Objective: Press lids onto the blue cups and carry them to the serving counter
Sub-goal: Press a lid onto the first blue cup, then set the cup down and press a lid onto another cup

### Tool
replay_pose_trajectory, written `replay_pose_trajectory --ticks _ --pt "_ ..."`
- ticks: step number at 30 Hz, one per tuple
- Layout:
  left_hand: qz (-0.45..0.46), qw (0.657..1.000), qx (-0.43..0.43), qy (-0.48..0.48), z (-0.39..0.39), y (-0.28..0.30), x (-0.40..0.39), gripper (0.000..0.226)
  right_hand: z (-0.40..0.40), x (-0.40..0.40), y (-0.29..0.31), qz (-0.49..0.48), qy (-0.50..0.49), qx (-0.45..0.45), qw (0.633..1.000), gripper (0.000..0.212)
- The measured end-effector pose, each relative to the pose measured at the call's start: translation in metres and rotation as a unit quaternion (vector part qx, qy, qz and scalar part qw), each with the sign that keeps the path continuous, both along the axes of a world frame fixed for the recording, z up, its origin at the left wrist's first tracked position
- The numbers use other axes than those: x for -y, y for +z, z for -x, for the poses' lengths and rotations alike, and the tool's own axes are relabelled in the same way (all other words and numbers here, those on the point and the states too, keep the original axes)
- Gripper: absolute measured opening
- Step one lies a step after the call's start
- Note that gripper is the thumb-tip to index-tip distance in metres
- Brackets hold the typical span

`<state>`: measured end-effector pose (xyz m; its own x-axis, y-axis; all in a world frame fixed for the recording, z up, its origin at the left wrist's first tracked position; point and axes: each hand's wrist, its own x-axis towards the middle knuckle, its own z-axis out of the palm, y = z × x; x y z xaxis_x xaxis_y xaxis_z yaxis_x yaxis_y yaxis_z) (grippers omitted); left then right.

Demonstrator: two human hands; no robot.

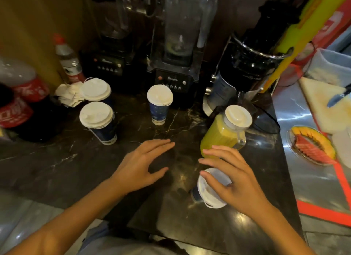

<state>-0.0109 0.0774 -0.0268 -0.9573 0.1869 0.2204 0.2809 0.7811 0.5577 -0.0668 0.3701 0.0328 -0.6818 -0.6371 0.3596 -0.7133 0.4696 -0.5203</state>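
Our right hand (233,180) presses the white lid (210,190) on the near blue cup (195,194); our left hand (144,165) hovers spread, holding nothing, above the bench (76,169).

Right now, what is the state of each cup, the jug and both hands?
Near cup: lidded, under the right hand.
Middle cup: lidded, upright, untouched.
Two left cups: lidded, upright, close together.
Jug: lid on, nearly full of yellow juice.
Right hand: on the near cup's lid.
Left hand: open, empty, above the counter.
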Motion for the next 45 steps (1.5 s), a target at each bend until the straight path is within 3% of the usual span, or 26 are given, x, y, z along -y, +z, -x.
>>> replay_pose_trajectory --ticks 6,9,14,25,29,36,41,45 --pt "0.097 0.99 -0.085 0.064 -0.016 0.023 0.043 0.068 0.014 0.043 0.003 -0.023 -0.007 -0.002 1.0 0.033" --pt "0.1 0.985 -0.103 0.099 -0.023 0.034 0.066 0.062 0.017 0.068 0.01 -0.054 -0.025 0.002 0.998 0.032" --pt "0.042 0.98 -0.093 0.169 -0.033 0.045 0.113 0.059 0.01 0.114 0.023 -0.071 -0.074 0.037 0.994 0.045" --pt "-0.129 0.959 -0.017 0.253 -0.038 0.002 0.197 0.075 0.015 0.23 0.017 0.006 -0.095 0.158 0.983 0.042" --pt "-0.178 0.951 0.066 0.244 -0.025 -0.022 0.208 0.096 0.025 0.274 0.006 0.025 -0.086 0.174 0.981 0.042" --pt "-0.242 0.946 0.117 0.18 0.009 -0.049 0.214 0.101 0.029 0.327 -0.019 -0.031 -0.074 0.196 0.977 0.061" --pt "-0.297 0.94 0.106 0.13 0.022 -0.057 0.211 0.088 0.021 0.344 -0.033 -0.072 -0.09 0.209 0.971 0.08" --pt "-0.303 0.941 0.098 0.114 0.028 -0.059 0.213 0.083 0.012 0.346 -0.04 -0.056 -0.133 0.184 0.972 0.072"
